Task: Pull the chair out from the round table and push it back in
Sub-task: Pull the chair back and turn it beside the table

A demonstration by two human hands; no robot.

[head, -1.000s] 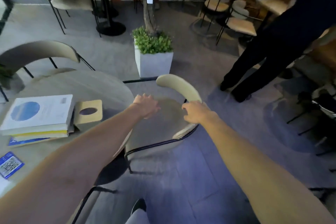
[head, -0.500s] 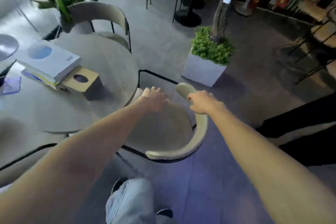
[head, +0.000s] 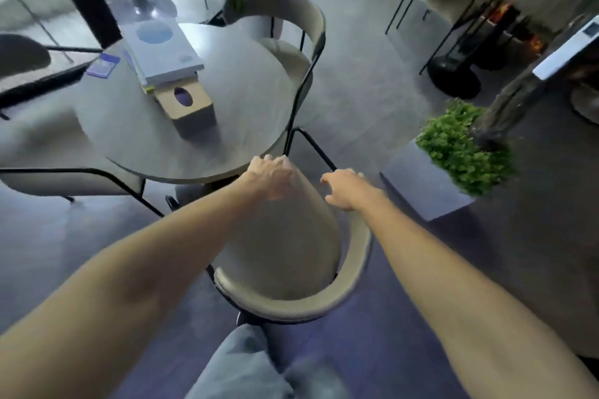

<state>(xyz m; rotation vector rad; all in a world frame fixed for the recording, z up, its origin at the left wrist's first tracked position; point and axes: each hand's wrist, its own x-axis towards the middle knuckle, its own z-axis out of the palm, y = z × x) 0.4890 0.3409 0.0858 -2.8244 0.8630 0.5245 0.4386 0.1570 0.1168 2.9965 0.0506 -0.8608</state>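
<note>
From the head camera, the chair (head: 282, 236) stands at six o'clock of the round worktop (head: 201, 146). Its backrest is toward the person and the front edge of its seat sits just at the worktop's rim, so most of the seat lies outside. The left grip (head: 270, 176) lies at the seat's twelve o'clock edge with the fingers curled over it, holding the chair. That hold probably steers the front as the chair slides. The right grip (head: 345, 188) lies at two o'clock of the seat, on the end of the curved backrest, with the fingers half bent. Blur hides whether they wrap the rail, so I cannot tell how tight that hold is. Two hands on opposite sides would keep the chair from swinging.

On the worktop a stack of books (head: 162, 55) sits at eleven o'clock, with a wooden box (head: 189, 104) touching its near end and a blue card (head: 102, 65) at ten. All are well clear of the rim.

A second chair (head: 291, 19) stands at one o'clock, and its black leg (head: 312, 149) runs just beside the left grip. That leg is the likeliest snag. A planter (head: 460, 146) stands at three o'clock of the chair, and the person's knee (head: 246, 363) is at six.
</note>
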